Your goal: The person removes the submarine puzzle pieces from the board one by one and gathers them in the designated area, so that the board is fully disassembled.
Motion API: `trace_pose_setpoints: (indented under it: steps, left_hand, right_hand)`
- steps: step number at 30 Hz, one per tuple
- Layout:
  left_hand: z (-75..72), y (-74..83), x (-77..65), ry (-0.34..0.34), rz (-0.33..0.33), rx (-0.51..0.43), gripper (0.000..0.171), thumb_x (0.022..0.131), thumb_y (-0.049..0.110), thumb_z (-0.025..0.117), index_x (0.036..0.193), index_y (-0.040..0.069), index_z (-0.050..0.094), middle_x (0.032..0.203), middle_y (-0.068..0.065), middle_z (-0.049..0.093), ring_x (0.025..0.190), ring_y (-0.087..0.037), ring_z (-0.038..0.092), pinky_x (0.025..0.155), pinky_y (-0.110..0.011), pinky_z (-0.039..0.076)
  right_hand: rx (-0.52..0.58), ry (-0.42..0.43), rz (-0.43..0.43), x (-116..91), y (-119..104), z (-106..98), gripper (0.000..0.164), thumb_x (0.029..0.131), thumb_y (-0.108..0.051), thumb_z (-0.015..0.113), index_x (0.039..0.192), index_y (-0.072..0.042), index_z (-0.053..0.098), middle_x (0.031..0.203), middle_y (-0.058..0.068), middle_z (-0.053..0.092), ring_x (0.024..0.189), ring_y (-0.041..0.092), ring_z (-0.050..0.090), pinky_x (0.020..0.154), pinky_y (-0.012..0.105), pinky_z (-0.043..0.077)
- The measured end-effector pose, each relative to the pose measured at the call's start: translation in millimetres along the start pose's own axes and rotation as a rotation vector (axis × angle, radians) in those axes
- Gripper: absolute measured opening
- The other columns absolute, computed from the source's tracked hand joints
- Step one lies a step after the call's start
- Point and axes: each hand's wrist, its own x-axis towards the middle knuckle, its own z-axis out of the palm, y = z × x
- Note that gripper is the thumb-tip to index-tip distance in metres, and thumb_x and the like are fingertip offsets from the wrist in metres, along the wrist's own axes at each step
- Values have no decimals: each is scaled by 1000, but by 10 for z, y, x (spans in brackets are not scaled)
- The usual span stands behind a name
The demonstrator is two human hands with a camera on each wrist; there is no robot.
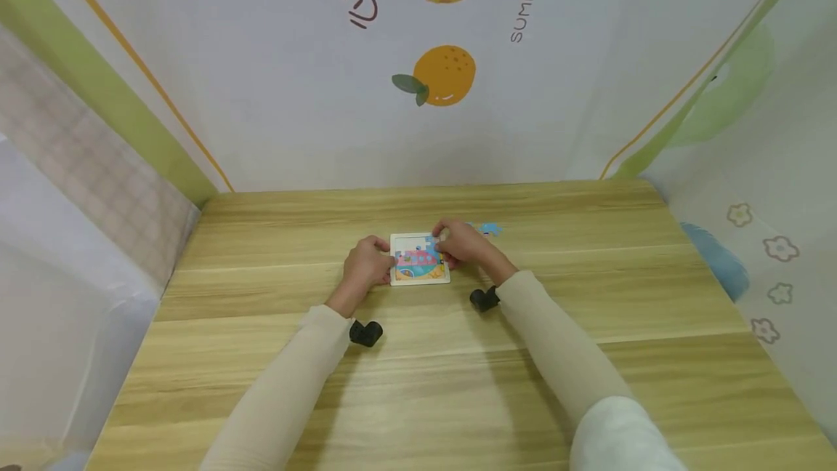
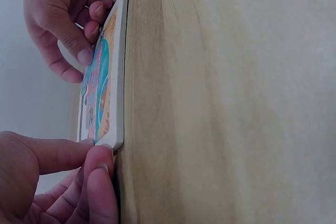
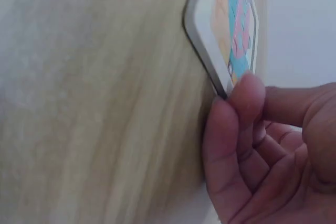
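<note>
A small jigsaw puzzle in a pale square frame lies flat on the wooden table. Its picture is pink, teal and orange, with a blank white area near the top. My left hand grips the left edge of the frame, thumb on top and fingers against the side, as the left wrist view shows. At the right side, my right hand holds the puzzle's edge between curled fingers, its thumb touching the picture near the upper right. Whether a single piece is under that thumb is hidden.
Blue puzzle pieces lie on the table just beyond my right hand. Black wrist-worn devices hang under both forearms. A white curtain with fruit prints stands behind the table's far edge.
</note>
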Motion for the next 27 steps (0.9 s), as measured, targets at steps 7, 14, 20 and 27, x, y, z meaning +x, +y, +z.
trace_pose_setpoints:
  steps: [7, 14, 20, 27]
  left_hand:
    - [-1, -8, 5, -9, 6, -20, 23, 89, 13, 68, 110, 6, 59, 71, -7, 67, 47, -11, 61, 49, -22, 56]
    - [-13, -10, 10, -12, -1, -13, 23, 90, 14, 67, 111, 7, 59, 70, -6, 67, 47, -11, 61, 48, -22, 54]
    - [-7, -19, 25, -11, -6, -1, 23, 90, 15, 67, 111, 8, 59, 71, -6, 67, 47, -10, 61, 48, -22, 54]
    - [0, -28, 27, -11, 1, 5, 22, 90, 14, 67, 110, 8, 59, 71, -6, 67, 47, -10, 61, 49, -22, 54]
  right_hand:
    - [61, -57, -36, 5, 47, -39, 24, 99, -11, 56, 120, -8, 45, 62, 8, 55, 45, 15, 52, 47, 24, 50]
    - [18, -26, -148, 18, 105, -31, 23, 99, -20, 58, 114, -9, 45, 57, 8, 55, 41, 15, 49, 42, 24, 43]
    - [24, 36, -180, 9, 130, 18, 19, 99, -21, 58, 109, -10, 46, 76, 9, 56, 44, 17, 46, 41, 25, 40]
    - [166, 88, -171, -27, 165, -12, 19, 100, -15, 56, 116, -8, 50, 90, 8, 52, 52, 15, 48, 46, 24, 45]
